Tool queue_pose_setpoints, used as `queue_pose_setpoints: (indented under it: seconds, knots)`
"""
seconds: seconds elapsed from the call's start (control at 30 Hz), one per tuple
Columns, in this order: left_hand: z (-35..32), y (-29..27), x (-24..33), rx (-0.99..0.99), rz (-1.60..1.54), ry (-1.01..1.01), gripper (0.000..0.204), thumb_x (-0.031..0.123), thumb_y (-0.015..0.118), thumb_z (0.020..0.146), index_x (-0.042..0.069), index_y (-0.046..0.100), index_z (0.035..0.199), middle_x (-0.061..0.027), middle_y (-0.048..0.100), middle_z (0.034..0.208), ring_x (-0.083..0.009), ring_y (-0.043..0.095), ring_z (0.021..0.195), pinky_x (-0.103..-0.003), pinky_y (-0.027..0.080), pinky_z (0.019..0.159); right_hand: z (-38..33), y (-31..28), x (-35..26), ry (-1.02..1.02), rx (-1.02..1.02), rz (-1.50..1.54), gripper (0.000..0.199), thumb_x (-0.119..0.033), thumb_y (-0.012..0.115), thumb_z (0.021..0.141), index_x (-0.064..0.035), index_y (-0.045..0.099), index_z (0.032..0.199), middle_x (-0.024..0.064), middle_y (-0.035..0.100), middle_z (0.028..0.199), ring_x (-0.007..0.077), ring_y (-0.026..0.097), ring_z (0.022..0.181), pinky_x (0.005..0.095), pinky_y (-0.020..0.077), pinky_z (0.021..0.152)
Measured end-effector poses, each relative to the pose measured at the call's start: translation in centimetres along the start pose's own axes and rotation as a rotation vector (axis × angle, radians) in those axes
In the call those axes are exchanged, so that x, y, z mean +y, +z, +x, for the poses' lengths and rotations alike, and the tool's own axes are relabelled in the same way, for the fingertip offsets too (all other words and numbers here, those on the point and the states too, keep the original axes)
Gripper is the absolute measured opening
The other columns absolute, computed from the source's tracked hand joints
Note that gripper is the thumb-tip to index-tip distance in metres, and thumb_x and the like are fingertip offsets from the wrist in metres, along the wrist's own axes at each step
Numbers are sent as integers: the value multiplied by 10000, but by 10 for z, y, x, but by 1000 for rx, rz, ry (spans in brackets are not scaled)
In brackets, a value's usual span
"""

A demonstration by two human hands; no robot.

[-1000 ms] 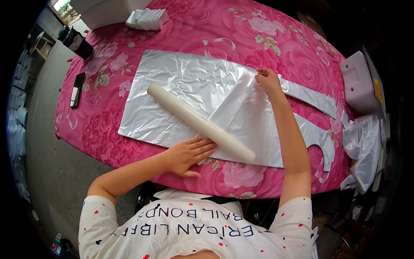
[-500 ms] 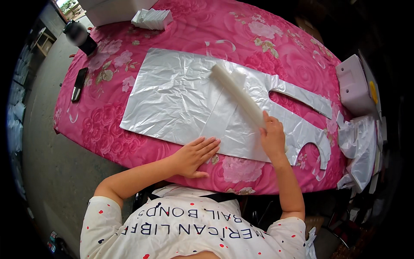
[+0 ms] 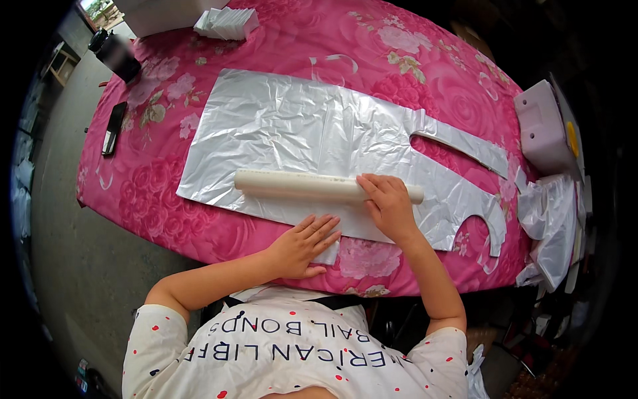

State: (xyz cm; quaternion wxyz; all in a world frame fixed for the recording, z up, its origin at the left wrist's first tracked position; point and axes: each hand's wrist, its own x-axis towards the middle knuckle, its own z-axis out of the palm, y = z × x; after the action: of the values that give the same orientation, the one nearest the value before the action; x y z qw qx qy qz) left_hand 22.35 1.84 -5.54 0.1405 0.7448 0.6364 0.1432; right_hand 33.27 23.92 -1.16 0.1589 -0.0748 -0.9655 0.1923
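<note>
A large silvery plastic sheet (image 3: pixel 292 130), cut with strap-like tails at its right end, lies flat on the pink floral table cover (image 3: pixel 425 80). A long cream-white tube (image 3: pixel 299 186) lies across the sheet's near part, almost parallel to the table's front edge. My right hand (image 3: pixel 389 206) rests on the tube's right portion, fingers curled over it. My left hand (image 3: pixel 302 243) lies flat, fingers spread, on the sheet's near edge just below the tube.
A stack of folded white pieces (image 3: pixel 226 23) and a white box (image 3: pixel 159 13) sit at the far left corner by a dark bottle (image 3: pixel 114 53). A black slim device (image 3: pixel 113 126) lies at the left edge. A pale box (image 3: pixel 541 130) and crumpled clear plastic (image 3: pixel 551 226) are at the right.
The tube has swung from a diagonal across the sheet to lying nearly level near the front edge. My right hand came toward me with it. The left hand stayed pressed on the sheet's edge.
</note>
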Motion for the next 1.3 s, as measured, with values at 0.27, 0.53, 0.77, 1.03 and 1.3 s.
queue_pose_setpoints:
  seconds: [0.27, 0.53, 0.77, 1.03, 1.3]
  knots:
    - [-1, -34, -17, -193, -120, 262, 777, 325, 605, 734, 1, 299, 1369, -185, 219, 1459, -287, 183, 1370, -430, 165, 1111, 92, 13, 70, 18, 167, -145, 473, 17, 611, 706, -82, 567, 1166, 106, 559, 1149, 298, 468, 1120, 411, 357, 980]
    - [-5, -16, -32, 168, 32, 420, 399, 105, 503, 805, -23, 511, 1183, -146, 505, 1251, -250, 477, 1182, -388, 378, 1016, 24, 23, -3, -274, -276, 267, 471, 89, 585, 613, -19, 571, 1071, 128, 544, 1144, 307, 509, 1073, 379, 435, 909]
    - [-3, -14, -38, 239, -20, 443, 322, 129, 514, 787, -12, 569, 1071, -136, 550, 1182, -248, 513, 1131, -397, 398, 996, 5, 20, -17, -194, -248, 276, 451, 71, 523, 661, 1, 569, 1104, 132, 531, 1181, 299, 487, 1116, 369, 419, 940]
    - [-9, -19, -29, 164, -16, 504, 230, 120, 554, 789, -1, 572, 984, -121, 584, 1131, -263, 542, 1103, -407, 427, 967, 4, 25, -19, -146, -194, 304, 472, 101, 503, 645, 1, 573, 1101, 112, 550, 1158, 287, 510, 1081, 353, 433, 920]
    - [-7, -27, -21, 351, -635, 213, 376, 85, 647, 729, 40, 550, 1090, -110, 572, 1149, -268, 554, 1063, -374, 460, 909, 4, 30, -17, -133, -119, 321, 406, 63, 541, 677, -18, 599, 1071, 102, 578, 1109, 281, 531, 1028, 347, 451, 877]
